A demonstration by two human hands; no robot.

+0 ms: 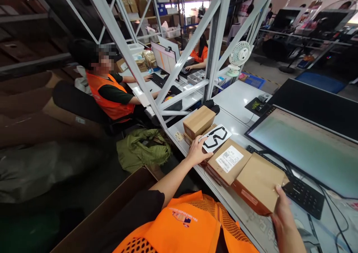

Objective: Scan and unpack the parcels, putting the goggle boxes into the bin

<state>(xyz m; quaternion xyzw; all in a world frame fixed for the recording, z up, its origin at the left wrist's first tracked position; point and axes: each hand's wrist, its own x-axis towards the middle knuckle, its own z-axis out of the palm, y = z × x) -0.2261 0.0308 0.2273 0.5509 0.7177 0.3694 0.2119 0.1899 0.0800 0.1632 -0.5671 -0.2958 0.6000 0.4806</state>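
My left hand [197, 153] grips the near end of a white box [217, 137] printed with a black, bent outline, its fingertips on the top and its thumb stretched toward a labelled cardboard box. That cardboard box [235, 167] bears a white barcode label and lies between my two hands. At the right, my right hand [283, 212] holds the end of a plain brown cardboard box [258, 180], thumb on top and the other fingers mostly hidden. The boxes form a row along the desk edge. Beyond the white box sits a smaller cardboard box [199, 121].
A monitor [307, 145] and a black keyboard [307, 197] stand right of the boxes. Grey metal frame posts [216, 40] rise behind. Two people in orange vests sit at a desk beyond. Left below lie a green cloth bag [140, 148] and an open carton [120, 201].
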